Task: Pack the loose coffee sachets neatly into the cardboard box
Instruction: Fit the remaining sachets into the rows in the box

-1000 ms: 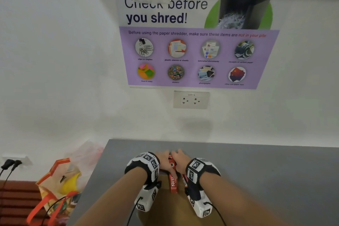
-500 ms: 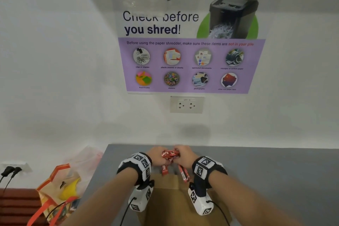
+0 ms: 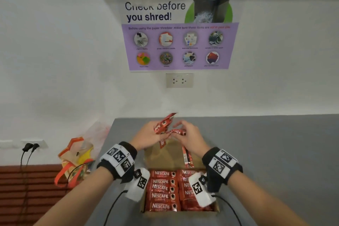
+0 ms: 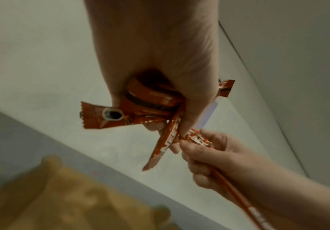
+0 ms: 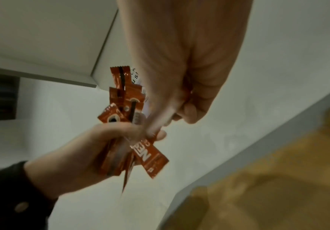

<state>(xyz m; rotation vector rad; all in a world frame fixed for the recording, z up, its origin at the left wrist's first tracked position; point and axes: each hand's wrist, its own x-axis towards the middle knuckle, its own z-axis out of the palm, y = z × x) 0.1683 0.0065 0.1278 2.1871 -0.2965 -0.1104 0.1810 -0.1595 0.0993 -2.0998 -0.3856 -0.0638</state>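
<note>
Over at the far left, beside the grey tabletop, an orange bag sits off the work area, out of the way. Next comes the left hand, fingers clamped round a splayed bunch of red coffee sachets — their long axes fan out, one tip pointing up toward the wall, another hanging down. They are held above the cardboard box, probably so that they can be squared up before going in. Below, packed sachets lie flat in neat rows, long axes running left to right across the box. The right hand pinches one twisted sachet at the bunch's edge, apparently teasing it free, while another strip dangles from that hand — long axis nearly vertical, over the box's far flap.
</note>
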